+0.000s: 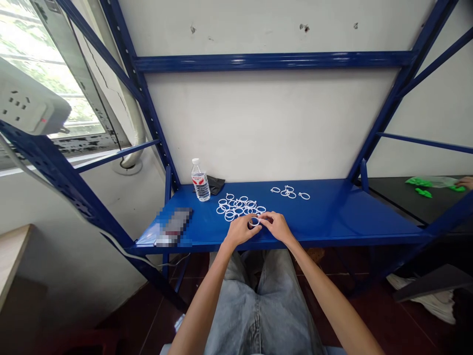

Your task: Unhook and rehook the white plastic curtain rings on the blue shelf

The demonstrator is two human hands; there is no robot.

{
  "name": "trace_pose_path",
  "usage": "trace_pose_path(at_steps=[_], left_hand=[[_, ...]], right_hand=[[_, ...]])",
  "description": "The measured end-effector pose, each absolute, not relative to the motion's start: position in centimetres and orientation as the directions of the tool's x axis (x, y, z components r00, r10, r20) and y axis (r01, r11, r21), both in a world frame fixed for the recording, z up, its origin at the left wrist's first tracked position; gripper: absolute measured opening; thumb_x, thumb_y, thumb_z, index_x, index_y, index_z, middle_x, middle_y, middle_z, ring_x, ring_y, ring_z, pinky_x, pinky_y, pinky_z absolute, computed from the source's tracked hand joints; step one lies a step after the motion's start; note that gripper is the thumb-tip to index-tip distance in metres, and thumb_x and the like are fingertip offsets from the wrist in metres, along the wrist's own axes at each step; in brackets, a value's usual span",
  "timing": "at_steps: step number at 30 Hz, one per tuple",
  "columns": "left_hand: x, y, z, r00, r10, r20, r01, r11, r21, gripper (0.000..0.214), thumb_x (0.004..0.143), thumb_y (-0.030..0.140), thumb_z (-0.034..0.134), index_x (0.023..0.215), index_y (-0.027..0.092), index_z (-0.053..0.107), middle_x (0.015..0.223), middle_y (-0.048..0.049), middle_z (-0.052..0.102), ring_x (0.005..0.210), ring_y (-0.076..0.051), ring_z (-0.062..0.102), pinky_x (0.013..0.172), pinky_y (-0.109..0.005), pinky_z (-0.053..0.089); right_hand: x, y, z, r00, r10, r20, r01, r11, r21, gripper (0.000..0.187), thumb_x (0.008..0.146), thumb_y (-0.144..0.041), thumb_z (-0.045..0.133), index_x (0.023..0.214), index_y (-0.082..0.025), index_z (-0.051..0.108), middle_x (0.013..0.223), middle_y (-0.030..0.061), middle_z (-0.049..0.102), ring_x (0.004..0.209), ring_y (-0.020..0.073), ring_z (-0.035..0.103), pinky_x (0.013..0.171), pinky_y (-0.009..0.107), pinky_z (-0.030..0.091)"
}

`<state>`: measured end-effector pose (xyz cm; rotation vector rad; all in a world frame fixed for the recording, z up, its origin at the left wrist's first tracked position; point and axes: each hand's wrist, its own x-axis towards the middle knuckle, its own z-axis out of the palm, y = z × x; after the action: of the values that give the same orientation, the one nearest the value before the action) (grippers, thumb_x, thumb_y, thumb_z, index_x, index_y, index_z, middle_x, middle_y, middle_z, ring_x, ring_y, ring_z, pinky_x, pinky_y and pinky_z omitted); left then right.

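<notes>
Between my two hands, just above the blue tabletop near its front edge, is a white ring (254, 222) with a small knob on its rim. My left hand (240, 230) grips the ring's left side. My right hand (276, 226) pinches it at the upper right, by the knob. Right behind my hands lies a loose pile of similar white rings (238, 207), several of them overlapping. Farther back to the right sits a smaller group of white rings (288, 192). The fingertips partly cover the held ring.
A water bottle (200, 181) stands at the back left beside a black crumpled item (215, 185). A blurred flat object (175, 227) lies at the left. Blue shelf posts (148, 98) frame the table (343, 212). At far right, another person's hand (466, 183) is near green pieces (423, 192).
</notes>
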<state>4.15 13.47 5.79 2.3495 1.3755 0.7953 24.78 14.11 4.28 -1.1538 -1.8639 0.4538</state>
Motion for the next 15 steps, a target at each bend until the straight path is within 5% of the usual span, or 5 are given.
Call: trace_pose_path(at_steps=[15], left_hand=[[4.05,13.82,5.48,0.378,0.882,0.283,0.683,-0.472,0.557,0.037,0.094,0.048,0.067,0.126,0.029,0.074,0.099,-0.0001,0.079,0.085,-0.019,0.073,0.076,-0.027,0.049]], right_hand=[[24.99,14.42,3.94,-0.14,0.875,0.463,0.603,0.447,-0.661,0.017,0.092,-0.036,0.07,0.095,-0.029,0.084,0.09,0.0051,0.081,0.083,0.0246,0.069,0.077,0.036,0.052]])
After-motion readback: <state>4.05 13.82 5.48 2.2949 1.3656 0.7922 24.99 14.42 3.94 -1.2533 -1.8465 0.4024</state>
